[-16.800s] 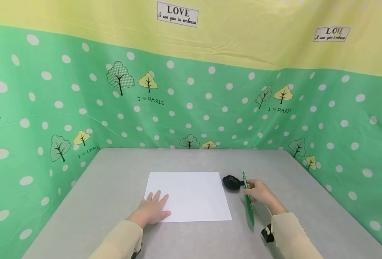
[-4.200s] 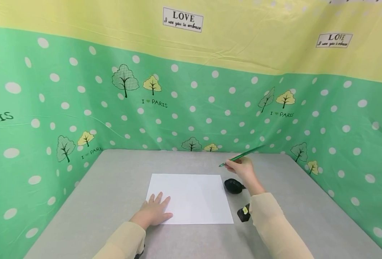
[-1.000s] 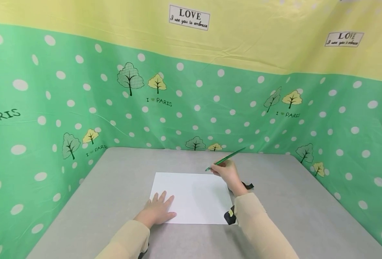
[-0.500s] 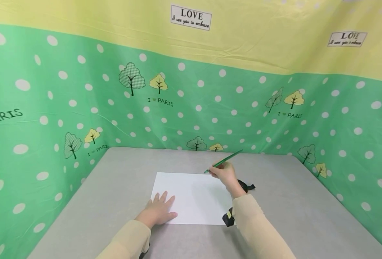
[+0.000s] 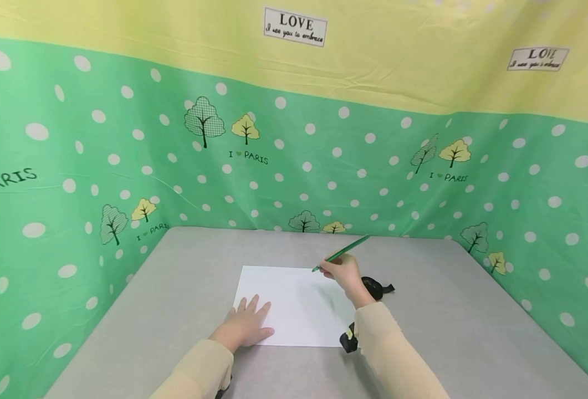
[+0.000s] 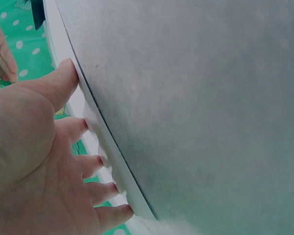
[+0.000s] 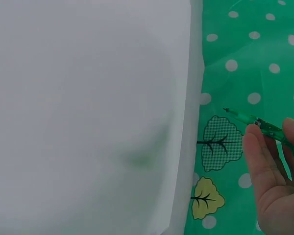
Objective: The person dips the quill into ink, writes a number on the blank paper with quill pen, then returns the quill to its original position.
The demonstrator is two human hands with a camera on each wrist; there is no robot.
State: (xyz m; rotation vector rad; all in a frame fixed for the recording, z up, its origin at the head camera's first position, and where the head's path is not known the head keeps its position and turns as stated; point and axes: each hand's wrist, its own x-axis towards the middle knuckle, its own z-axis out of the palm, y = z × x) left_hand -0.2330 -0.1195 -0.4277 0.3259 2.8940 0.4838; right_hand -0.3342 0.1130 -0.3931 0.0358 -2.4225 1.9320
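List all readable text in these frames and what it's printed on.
"LOVE": white label on the yellow band of the backdrop; script line under it, roughly "I see you to embrace", is small.
"LOVE": second label, top right; its script line is too blurred to read.
"I PARIS" with a heart between: under the tree prints; partly readable at left.
Sheet of paper and green pen: no readable text.

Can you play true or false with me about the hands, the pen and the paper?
1. The right hand holds a thin green pen. True.
2. The left hand is lifted off the white paper sheet. False: it lies flat on the near left corner.
3. The paper is covered in drawings. False: it looks blank.
4. A small black object lies on the grey table right of the paper. True.
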